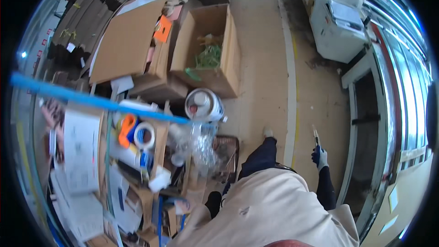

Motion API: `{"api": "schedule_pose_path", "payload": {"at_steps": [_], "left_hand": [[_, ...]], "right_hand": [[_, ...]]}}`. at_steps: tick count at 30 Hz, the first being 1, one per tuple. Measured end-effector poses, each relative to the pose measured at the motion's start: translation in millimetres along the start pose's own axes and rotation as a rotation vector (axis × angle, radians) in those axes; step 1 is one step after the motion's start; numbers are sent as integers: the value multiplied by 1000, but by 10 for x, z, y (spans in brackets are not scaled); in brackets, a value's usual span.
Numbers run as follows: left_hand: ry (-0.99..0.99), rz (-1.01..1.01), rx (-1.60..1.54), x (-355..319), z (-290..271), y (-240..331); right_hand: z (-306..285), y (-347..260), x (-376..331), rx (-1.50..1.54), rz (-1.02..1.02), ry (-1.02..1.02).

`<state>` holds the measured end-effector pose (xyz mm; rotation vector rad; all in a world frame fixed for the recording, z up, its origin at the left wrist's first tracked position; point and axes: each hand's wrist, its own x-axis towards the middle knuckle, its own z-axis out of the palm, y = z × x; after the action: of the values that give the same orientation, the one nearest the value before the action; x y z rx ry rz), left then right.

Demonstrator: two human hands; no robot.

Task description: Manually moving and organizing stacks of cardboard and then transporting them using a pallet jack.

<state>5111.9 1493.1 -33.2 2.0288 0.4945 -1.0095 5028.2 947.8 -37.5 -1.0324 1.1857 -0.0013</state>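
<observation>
- Grey-and-blue gloved, the right hand [320, 157] is closed around a slim tool [315, 133].
- The tool points forward over the brown floor [260, 59], right of a white line [291, 91].
- The left hand cannot be made out, so I cannot tell its state.
- Leftward, a white bucket [219, 110] stands beside an open carton [232, 59].

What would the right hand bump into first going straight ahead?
Nothing that I can see: the right hand points along the floor, though depth is unclear, so maybe the floor itself.
</observation>
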Motion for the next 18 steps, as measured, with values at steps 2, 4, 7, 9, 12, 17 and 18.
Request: {"api": "schedule_pose_path", "payload": {"at_steps": [2,4,7,9,12,17,18], "left_hand": [[-36,24,-32,455,64,656],[-40,79,-94,908,88,1588],[41,242,-9,1600,-6,2851],[31,335,-146,2012,37,3689],[-65,299,-332,2278,78,4837],[-127,277,-288,2887,198,6924],[-242,343,-430,3136,214,7219]], "right_hand": [[147,-280,385,99,17,17],[150,-597,651,107,61,8],[343,-1150,911,61,147,147],[272,-1392,1439,649,156,-241],[838,-2168,2050,323,80,48],[1539,-3979,2663,364,-216,63],[1850,-4321,2880,361,-310,-19]]}}
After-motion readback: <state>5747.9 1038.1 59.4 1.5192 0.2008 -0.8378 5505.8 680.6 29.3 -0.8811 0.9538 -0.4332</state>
